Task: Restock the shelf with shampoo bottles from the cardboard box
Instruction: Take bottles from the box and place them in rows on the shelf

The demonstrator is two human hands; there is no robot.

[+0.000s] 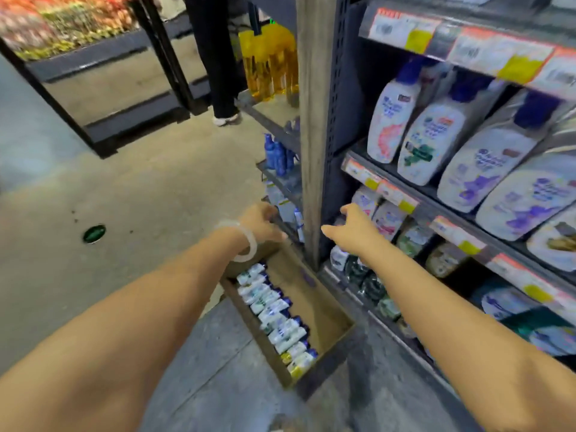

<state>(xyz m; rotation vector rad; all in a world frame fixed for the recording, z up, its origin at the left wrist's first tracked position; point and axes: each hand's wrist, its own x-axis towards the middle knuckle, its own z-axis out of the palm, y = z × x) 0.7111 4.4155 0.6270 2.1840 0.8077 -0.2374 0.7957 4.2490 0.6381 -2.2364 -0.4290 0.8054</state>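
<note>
floor (93, 169): grey concrete | cardboard box (314, 304) beside shelf (427, 210)

Supermarket aisle, worn beige floor (131, 182), green floor sticker (94, 233), dark produce stand (103, 73), grey upright post (313, 120), bystander's legs (218, 57).

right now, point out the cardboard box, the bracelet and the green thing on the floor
cardboard box (314, 302), head view, bare inner bottom
bracelet (249, 244), head view, band at left wrist
green thing (94, 233), head view, its middle
</note>
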